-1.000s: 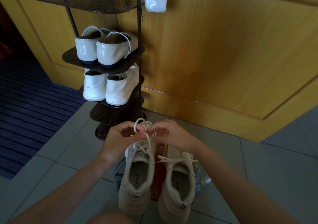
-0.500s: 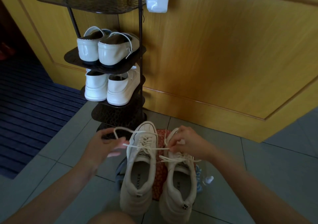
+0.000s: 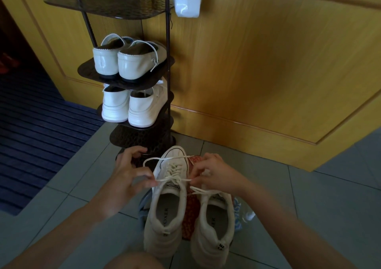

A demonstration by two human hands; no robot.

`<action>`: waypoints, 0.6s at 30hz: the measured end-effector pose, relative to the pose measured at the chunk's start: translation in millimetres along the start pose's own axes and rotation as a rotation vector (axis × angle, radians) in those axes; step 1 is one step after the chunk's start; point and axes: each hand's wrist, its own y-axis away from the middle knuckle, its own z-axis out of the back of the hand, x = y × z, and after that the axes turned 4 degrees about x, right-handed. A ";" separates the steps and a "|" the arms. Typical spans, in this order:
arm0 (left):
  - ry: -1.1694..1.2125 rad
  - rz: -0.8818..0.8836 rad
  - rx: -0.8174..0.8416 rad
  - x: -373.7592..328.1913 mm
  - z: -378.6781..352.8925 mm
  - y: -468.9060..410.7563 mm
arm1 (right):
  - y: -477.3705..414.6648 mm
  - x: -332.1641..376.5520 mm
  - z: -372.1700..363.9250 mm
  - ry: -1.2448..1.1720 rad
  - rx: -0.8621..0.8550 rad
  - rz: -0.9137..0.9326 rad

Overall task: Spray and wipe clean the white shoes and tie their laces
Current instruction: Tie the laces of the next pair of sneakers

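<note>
Down on the grey tile floor [image 3: 309, 206]: two white shoes side by side, heels close to the camera, toes toward the shoe rack [image 3: 142, 138]. Under them a red dotted cloth [image 3: 190, 211], peeking out in the gap between.

Left shoe [image 3: 165, 223] with its lace [image 3: 175, 179] pulled tight across the tongue, from one hand to the other. Left hand [image 3: 127, 178] just beside that shoe, thumb and finger pinching one end of the lace. Right hand [image 3: 216, 173] on the other side, over the front of the right shoe [image 3: 212, 227], pinching the other end. More of the same lace looping out over the toe. Loose lace lying across the top of the right shoe.

Just beside the right shoe, a bit of blue and white cloth [image 3: 237, 213] and a small clear bottle [image 3: 248, 216] on the floor, both blurry.

Up on the rack, a cream pair [image 3: 127, 62] on one shelf and a white pair [image 3: 132, 107] on the shelf below. Behind the rack, a yellow wood panel [image 3: 268, 72]. Off to the left, a dark blue striped mat [image 3: 37, 134].
</note>
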 end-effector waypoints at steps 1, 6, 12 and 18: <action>-0.015 0.006 0.016 1.8 3.4 0.0 | 1.3 -2.6 1.1 0.019 0.004 0.000; 0.177 0.096 0.195 4.8 10.2 -1.0 | 8.3 -12.3 8.1 0.018 0.023 0.004; 0.837 0.213 0.210 -11.5 19.7 -10.5 | 13.9 -13.4 11.2 0.011 0.005 0.000; 1.092 0.288 0.174 -28.2 3.2 -24.4 | 12.5 5.5 19.5 -0.310 -0.065 0.061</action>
